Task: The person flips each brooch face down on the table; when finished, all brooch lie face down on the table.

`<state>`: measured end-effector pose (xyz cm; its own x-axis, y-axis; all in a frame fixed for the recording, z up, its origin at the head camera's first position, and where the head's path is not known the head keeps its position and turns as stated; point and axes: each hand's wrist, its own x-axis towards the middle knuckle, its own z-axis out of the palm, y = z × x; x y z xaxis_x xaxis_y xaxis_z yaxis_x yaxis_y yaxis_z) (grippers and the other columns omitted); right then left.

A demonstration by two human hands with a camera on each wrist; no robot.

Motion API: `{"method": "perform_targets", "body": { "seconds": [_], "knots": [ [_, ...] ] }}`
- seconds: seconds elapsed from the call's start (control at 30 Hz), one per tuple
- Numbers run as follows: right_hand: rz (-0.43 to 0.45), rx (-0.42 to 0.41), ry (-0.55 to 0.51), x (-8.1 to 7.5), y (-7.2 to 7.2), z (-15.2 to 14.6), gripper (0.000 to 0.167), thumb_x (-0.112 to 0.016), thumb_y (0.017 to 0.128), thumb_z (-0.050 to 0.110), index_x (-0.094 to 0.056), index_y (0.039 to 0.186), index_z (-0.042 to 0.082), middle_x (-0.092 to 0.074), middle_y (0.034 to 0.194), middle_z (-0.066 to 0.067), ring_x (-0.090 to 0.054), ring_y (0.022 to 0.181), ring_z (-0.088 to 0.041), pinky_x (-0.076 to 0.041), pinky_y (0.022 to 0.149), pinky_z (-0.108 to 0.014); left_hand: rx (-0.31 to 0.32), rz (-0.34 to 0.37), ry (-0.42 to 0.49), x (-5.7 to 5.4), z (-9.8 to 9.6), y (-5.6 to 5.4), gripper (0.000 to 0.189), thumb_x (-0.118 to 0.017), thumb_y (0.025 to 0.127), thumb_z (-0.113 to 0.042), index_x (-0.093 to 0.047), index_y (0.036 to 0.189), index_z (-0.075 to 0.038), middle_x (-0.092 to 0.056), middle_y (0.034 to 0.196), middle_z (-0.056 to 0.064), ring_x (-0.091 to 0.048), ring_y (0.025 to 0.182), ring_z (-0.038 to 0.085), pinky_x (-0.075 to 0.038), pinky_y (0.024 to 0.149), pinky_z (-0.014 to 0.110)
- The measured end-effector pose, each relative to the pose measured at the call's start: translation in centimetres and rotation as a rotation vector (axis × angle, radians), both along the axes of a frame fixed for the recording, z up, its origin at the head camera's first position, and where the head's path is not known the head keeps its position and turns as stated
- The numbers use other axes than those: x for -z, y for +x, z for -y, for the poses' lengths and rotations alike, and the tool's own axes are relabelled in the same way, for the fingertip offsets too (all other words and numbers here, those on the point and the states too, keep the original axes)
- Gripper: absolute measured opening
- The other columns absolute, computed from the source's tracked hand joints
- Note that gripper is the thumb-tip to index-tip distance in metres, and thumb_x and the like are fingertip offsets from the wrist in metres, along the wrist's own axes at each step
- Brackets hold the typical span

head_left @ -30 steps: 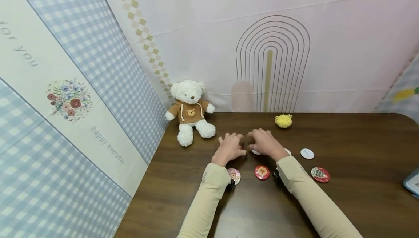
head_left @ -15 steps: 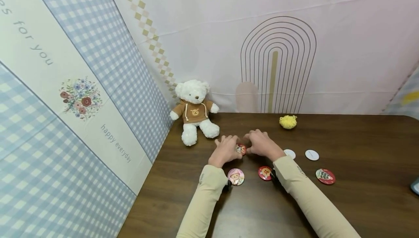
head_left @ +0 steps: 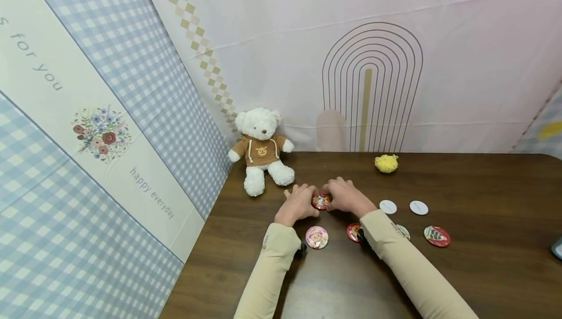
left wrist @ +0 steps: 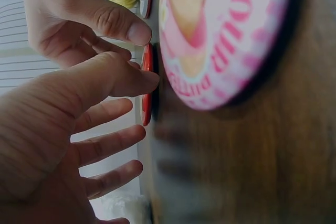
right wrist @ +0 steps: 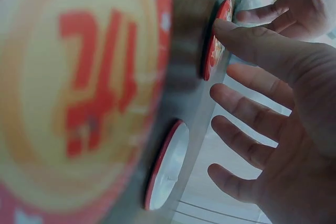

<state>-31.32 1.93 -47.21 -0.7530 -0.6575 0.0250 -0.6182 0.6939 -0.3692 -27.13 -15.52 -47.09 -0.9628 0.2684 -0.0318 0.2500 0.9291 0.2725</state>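
Observation:
A round red badge with a colourful print (head_left: 321, 201) lies on the dark wooden table between both hands. My left hand (head_left: 296, 205) is at its left side, thumb tip (left wrist: 149, 81) against the rim and the other fingers spread. From the right, my right hand (head_left: 347, 196) touches the rim with its thumb (right wrist: 227, 26); its remaining fingers are loosely extended. Nearer the body lie a pink badge with a cartoon face (head_left: 317, 237) and a red-and-gold badge (head_left: 353, 231), the latter partly covered by the right wrist gear.
Two white discs (head_left: 388, 207) lie right of the right hand. A red badge with a tree (head_left: 436, 236) is farther right; a greenish one (head_left: 404, 231) shows partly behind the sleeve. A white teddy bear (head_left: 261, 150) and a yellow yarn ball (head_left: 386, 163) stand at the back.
My right hand has moved left to the red badge, which shows more fully between the hands. The left hand has shifted slightly left and nearer. The head view has turned a little.

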Motion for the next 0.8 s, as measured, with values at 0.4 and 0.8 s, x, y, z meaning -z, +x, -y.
{"method": "perform_targets", "body": {
  "seconds": [0.4, 0.8],
  "knots": [
    [-0.025, -0.014, 0.025, -0.18, 0.56, 0.53, 0.032, -0.088, 0.071, 0.009, -0.076, 0.101, 0.009, -0.065, 0.097, -0.008, -0.056, 0.095, -0.034, -0.044, 0.083, -0.061, 0.032, -0.018, 0.015, 0.42, 0.25, -0.13, 0.034, -0.086, 0.078, -0.015, -0.071, 0.108, -0.015, -0.064, 0.110, 0.005, -0.052, 0.101, 0.030, -0.033, 0.094, 0.064],
    [-0.026, -0.030, 0.026, -0.38, 0.99, 0.62, 0.029, -0.084, 0.073, 0.001, -0.077, 0.100, 0.007, -0.071, 0.097, -0.007, -0.061, 0.092, -0.033, -0.049, 0.080, -0.057, 0.062, -0.060, -0.003, 0.32, 0.46, 0.36, 0.022, -0.084, 0.082, -0.015, -0.074, 0.101, -0.018, -0.069, 0.105, 0.002, -0.057, 0.101, 0.031, -0.033, 0.092, 0.059]
  ]
}}
